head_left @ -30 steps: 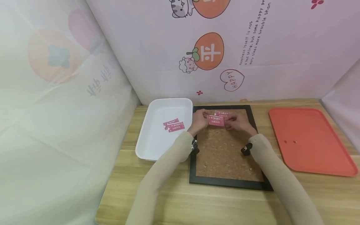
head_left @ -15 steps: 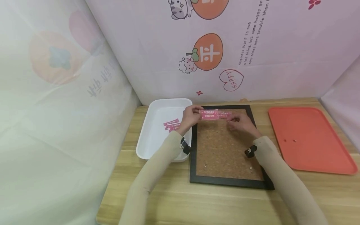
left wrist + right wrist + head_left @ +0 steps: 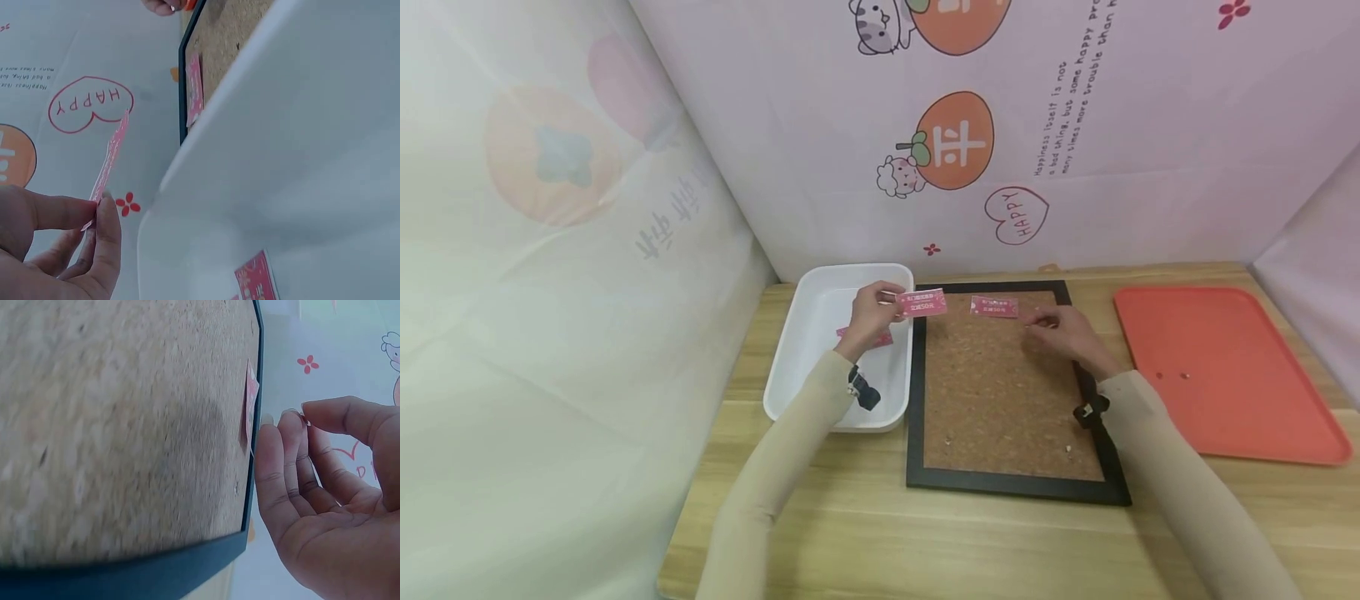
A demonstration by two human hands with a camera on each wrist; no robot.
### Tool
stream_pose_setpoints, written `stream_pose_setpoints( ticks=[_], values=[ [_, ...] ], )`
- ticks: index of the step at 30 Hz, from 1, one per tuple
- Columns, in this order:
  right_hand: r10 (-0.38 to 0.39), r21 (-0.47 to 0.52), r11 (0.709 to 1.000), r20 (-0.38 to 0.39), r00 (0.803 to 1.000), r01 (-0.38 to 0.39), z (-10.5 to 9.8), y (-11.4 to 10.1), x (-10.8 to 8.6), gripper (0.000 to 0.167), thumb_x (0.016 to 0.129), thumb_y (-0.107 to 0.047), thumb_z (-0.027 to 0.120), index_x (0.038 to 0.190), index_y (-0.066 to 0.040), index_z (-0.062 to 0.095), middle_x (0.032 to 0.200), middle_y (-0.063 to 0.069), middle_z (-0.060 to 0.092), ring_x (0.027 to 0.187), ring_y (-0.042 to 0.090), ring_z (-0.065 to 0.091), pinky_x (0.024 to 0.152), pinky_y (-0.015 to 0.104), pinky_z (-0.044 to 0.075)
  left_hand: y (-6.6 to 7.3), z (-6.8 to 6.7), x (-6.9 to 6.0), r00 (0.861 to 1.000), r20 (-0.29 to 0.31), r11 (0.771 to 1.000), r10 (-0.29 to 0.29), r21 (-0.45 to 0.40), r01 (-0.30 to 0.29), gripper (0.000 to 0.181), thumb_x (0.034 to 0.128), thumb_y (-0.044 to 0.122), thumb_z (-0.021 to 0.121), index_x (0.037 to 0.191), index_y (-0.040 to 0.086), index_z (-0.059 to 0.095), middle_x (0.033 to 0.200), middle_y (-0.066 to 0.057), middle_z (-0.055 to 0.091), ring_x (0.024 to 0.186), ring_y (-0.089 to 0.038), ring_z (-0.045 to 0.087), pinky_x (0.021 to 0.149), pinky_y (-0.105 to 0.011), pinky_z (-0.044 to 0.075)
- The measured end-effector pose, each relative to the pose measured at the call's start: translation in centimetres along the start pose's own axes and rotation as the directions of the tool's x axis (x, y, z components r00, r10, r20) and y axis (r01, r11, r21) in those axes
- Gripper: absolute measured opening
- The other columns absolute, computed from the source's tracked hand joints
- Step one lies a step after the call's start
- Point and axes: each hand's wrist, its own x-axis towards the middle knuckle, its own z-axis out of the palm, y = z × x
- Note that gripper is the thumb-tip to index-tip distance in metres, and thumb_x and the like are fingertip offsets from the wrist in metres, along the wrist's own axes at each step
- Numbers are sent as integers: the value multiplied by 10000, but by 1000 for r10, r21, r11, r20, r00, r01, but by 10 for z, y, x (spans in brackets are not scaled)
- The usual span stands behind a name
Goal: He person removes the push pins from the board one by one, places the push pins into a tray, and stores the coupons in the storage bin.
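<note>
My left hand (image 3: 871,317) pinches a pink printed coupon (image 3: 922,303) by its left end, over the right side of the white tray (image 3: 790,375). In the left wrist view the raised coupon (image 3: 109,159) is seen nearly edge-on between thumb and fingers. Pink coupons (image 3: 882,339) in the tray are partly hidden by that hand. Another pink coupon (image 3: 994,307) lies near the top of the black-framed corkboard (image 3: 992,392). Just right of it, my right hand (image 3: 1070,333) pinches a tiny thumbtack (image 3: 304,417) between thumb and fingertips, mostly covered.
Small tacks (image 3: 947,442) sit near the corkboard's lower corners. To the right, a red tray (image 3: 1232,375) carries two small tacks (image 3: 1185,376). All stand on a wooden table (image 3: 880,542), with a printed cloth wall (image 3: 820,183) close behind.
My left hand has carried its coupon left, from over the corkboard's coupon to the white tray's edge. My right hand has drawn back right, away from the coupon on the board.
</note>
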Motion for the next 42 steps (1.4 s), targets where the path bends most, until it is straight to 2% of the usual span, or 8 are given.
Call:
stream_pose_setpoints(
  ticks=[6,11,18,25,28,34,37,42],
  values=[
    [9,-16,1000,-1,1000,-9,-13,5,-13,322,1041,-188,595,1269,27,664,1283,272,622,1084,347,599,748,260,521,-12,-15,2,1000,-17,999,-13,34,13,315,982,117,678,1296,104,658,1270,-143,670,1069,-291,741,996,-453,599],
    [2,-4,1000,-11,1000,-2,-24,16,-20,334,1064,-177,565,1279,64,648,1261,307,633,985,278,642,733,279,584,-20,-27,6,999,-45,997,-31,76,34,312,975,121,678,1285,99,667,1278,-148,676,1103,-299,721,961,-408,617],
    [-38,95,995,-9,999,38,-37,34,-27,345,1061,-138,567,1241,155,603,1171,368,650,817,139,719,727,330,643,-33,-39,11,992,-34,988,-120,93,123,319,953,85,649,1271,96,670,1236,-142,687,1098,-289,699,967,-430,607],
    [32,13,999,-24,999,-31,-49,47,-38,336,1068,-201,566,1262,66,623,1180,314,680,854,134,702,709,276,605,-43,-45,14,977,-14,967,-212,142,211,334,957,89,652,1291,106,659,1209,-133,687,1046,-259,668,995,-494,584],
    [44,16,999,-23,999,-43,-53,52,-42,359,1067,-193,564,1295,83,594,1205,328,662,875,95,679,720,259,594,-47,-47,15,972,-7,958,-236,163,234,327,962,84,652,1289,90,656,1194,-142,687,1007,-255,661,986,-496,582],
    [52,39,998,-28,998,-50,-62,62,-53,387,1070,-197,558,1302,113,564,1222,336,640,844,21,649,719,258,596,-54,-50,18,965,-6,941,-264,220,258,330,920,61,664,1250,73,673,1209,-141,682,952,-222,634,813,-372,583],
    [55,23,998,-32,998,-54,-66,68,-59,399,1079,-208,542,1316,113,562,1219,340,640,819,58,656,698,288,598,-58,-52,20,959,-7,931,-284,236,278,316,919,56,679,1235,76,680,1242,-138,670,956,-211,617,724,-296,536],
    [69,4,998,-36,997,-69,-74,78,-68,422,1088,-222,512,1347,110,546,1247,363,619,831,98,674,703,314,610,-61,-53,22,958,-17,920,-287,273,280,306,918,65,692,1223,68,695,1273,-149,672,963,-221,622,674,-248,501]
  ],
)
